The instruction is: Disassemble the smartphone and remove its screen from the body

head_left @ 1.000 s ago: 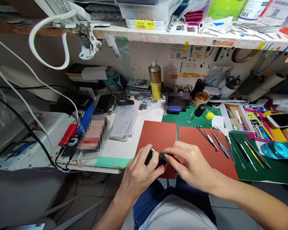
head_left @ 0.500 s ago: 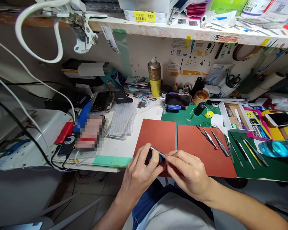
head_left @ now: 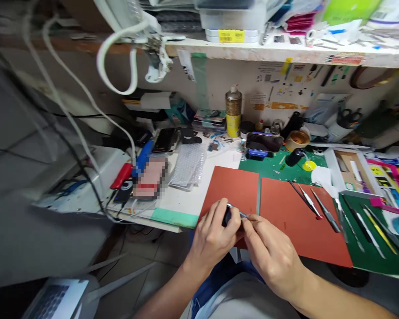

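Observation:
My left hand is closed around a dark phone with a silvery edge, held tilted above the front of the reddish-brown mats. Fingers cover most of the phone, so its face is largely hidden. At the phone's right-hand end my right hand has its thumb and fingers pinched together against the edge. Whether something small sits in that pinch cannot be made out. Tweezers and other slim tools lie on the right mat, beyond my right hand.
More slim tools lie on the green mat at right, near an open white box. A propped phone and a spray can stand at the back. At left are bubble wrap, cables and a red-handled tool. A shelf overhangs the bench.
My view has swung left, so the bench and both hands appear further right, and a laptop shows at lower left. Both hands keep their hold at the phone with little visible difference.

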The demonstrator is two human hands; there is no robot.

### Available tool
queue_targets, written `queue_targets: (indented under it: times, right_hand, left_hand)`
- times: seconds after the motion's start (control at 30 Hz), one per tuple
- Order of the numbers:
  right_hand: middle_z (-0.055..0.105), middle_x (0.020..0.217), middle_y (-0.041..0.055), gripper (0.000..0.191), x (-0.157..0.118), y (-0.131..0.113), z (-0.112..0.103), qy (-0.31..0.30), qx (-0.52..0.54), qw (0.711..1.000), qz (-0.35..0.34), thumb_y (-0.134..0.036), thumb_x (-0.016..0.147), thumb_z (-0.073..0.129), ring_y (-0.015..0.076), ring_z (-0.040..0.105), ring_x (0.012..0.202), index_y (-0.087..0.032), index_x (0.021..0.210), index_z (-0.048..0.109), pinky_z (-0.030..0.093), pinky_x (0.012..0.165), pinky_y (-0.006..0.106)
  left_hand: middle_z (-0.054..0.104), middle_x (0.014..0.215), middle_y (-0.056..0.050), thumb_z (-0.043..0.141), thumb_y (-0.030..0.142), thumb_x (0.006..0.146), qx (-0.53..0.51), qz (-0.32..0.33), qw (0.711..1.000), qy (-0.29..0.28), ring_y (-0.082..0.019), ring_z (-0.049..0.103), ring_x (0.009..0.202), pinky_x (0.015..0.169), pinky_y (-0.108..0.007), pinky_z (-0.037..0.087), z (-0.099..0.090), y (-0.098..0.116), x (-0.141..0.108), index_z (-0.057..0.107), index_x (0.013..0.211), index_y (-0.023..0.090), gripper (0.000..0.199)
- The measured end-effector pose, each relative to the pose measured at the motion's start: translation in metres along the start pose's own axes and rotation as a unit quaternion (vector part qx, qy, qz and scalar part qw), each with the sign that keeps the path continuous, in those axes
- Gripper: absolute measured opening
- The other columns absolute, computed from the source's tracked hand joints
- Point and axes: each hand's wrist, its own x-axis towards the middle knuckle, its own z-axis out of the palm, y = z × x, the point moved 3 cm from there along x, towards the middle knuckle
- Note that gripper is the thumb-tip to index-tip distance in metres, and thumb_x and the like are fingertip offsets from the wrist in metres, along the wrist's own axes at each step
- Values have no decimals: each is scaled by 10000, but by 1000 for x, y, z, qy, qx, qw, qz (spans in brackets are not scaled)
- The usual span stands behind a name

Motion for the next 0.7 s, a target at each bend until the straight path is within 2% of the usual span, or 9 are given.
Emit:
queue_targets:
  times: [0.17,0.27,0.37,0.47,0.57,0.63,0.7]
  right_hand:
    - [771,1021,194,638,-12,6,5,13,13,1000,-26,14,1007,597,344,786,1066,-23,1629,460,708,931,472]
    - [768,1047,213,703,-18,7,10,10,-6,999,-35,11,1011,597,373,786,1088,-24,1679,380,712,914,491]
    - [766,1065,213,706,-23,6,16,0,-24,999,-36,2,1011,608,396,776,1130,-42,1681,385,709,917,505]
    - [764,1099,201,621,-22,8,18,-7,-25,999,-26,-19,1020,605,391,770,1149,-83,1625,477,701,918,498]
    - [753,1127,190,427,-14,21,14,-31,28,999,6,-53,1057,535,315,789,1020,-106,1473,615,694,809,403]
    - [739,1011,122,324,-4,36,8,-71,110,990,46,-106,1089,512,207,757,797,-152,1357,688,645,668,295]
    - [695,874,49,269,8,52,2,-117,196,970,82,-168,1106,530,146,678,648,-207,1274,736,571,573,244]
  left_hand:
    - [752,1168,-205,615,142,975,12,-12,1000,1,-292,781,1029,838,-370,661,1,4,2,653,1171,165,201]
    - [751,1166,-204,642,219,1005,16,-18,1000,1,-296,774,1028,835,-372,657,3,6,1,663,1162,161,169]
    - [748,1173,-202,631,248,1020,20,-21,1000,3,-299,769,1019,819,-371,651,5,7,0,668,1168,159,177]
    - [743,1184,-197,636,297,1028,28,-23,999,0,-294,766,1016,818,-365,647,7,5,-1,674,1178,164,204]
    - [738,1189,-202,692,330,998,36,-23,999,3,-298,764,1010,808,-363,645,9,4,-1,676,1181,166,247]
    - [736,1181,-208,736,294,952,31,-18,999,9,-300,765,1001,815,-369,647,8,3,-1,673,1170,161,263]
    - [735,1159,-208,756,257,912,13,-11,1000,14,-298,769,989,823,-374,652,7,3,-1,666,1163,157,285]
